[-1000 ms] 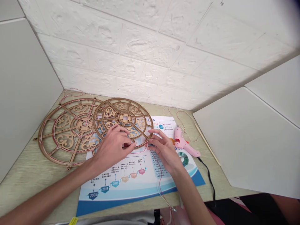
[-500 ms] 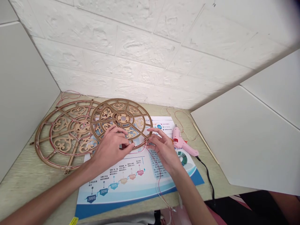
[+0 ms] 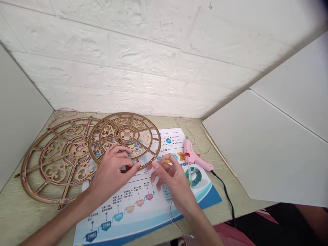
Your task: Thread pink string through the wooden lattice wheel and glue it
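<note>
While the left hand [image 3: 111, 176] curled its fingers [image 3: 125, 158] over the lower rim of a laser-cut wooden wheel [image 3: 124, 135], the right hand [image 3: 173, 184] hung open, apart from the left and clear of the rim, at about four o'clock from the wheel. Tan and flat, the wooden wheel had scrolled fretwork between its spokes and a round central hub. It lay across a printed timeline sheet [image 3: 143, 215] and overlapped a second wheel [image 3: 55, 160], threaded with red wire, at its nine o'clock. A pink hot glue gun [image 3: 194, 159] with a black cord [image 3: 225, 194] sat at the right hand's one o'clock, on the tabletop [image 3: 33, 222].
</note>
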A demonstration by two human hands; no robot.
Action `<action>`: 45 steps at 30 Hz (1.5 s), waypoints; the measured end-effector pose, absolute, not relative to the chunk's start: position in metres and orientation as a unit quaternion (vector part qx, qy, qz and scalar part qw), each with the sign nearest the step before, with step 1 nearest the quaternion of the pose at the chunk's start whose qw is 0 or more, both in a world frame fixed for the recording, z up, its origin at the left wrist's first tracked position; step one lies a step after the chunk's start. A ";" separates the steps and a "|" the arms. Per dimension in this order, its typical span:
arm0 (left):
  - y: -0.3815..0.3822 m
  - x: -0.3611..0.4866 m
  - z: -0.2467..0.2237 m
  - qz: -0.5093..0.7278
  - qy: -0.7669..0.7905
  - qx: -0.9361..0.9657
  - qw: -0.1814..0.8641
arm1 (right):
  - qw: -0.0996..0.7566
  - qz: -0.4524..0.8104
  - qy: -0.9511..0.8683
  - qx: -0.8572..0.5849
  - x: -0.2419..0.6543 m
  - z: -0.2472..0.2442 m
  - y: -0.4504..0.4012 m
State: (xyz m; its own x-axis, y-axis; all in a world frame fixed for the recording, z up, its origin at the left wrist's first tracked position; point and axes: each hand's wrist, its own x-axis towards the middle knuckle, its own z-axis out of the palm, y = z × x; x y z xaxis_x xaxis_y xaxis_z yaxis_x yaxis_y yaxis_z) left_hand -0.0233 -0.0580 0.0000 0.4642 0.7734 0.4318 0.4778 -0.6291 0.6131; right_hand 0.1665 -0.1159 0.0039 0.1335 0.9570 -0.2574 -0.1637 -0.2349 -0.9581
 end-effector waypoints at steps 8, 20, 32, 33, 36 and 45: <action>-0.056 -0.024 -0.001 0.357 0.371 0.836 0.192 | 0.546 0.567 -0.324 -0.525 0.156 0.000 -0.114; -0.056 -0.024 -0.002 0.348 0.375 0.838 0.191 | 0.554 0.611 -0.272 -0.497 0.180 0.008 -0.112; -0.056 -0.023 -0.002 0.349 0.371 0.841 0.184 | 0.505 0.608 -0.314 -0.526 0.186 0.011 -0.108; -0.056 -0.023 -0.002 0.350 0.371 0.841 0.183 | 0.499 0.605 -0.325 -0.528 0.185 0.009 -0.109; -0.057 -0.023 -0.001 0.350 0.372 0.841 0.181 | 0.488 0.598 -0.346 -0.534 0.181 0.005 -0.111; -0.056 -0.023 0.001 0.343 0.376 0.843 0.174 | 0.489 0.573 -0.379 -0.538 0.177 0.004 -0.111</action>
State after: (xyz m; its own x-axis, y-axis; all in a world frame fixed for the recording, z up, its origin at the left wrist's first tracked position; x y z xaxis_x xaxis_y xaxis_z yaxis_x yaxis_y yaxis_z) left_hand -0.0231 -0.0558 0.0010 0.4831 0.7528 0.4471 0.5144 -0.6573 0.5507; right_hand 0.1768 -0.1114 0.0038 0.0573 0.9676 -0.2460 -0.1525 -0.2350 -0.9600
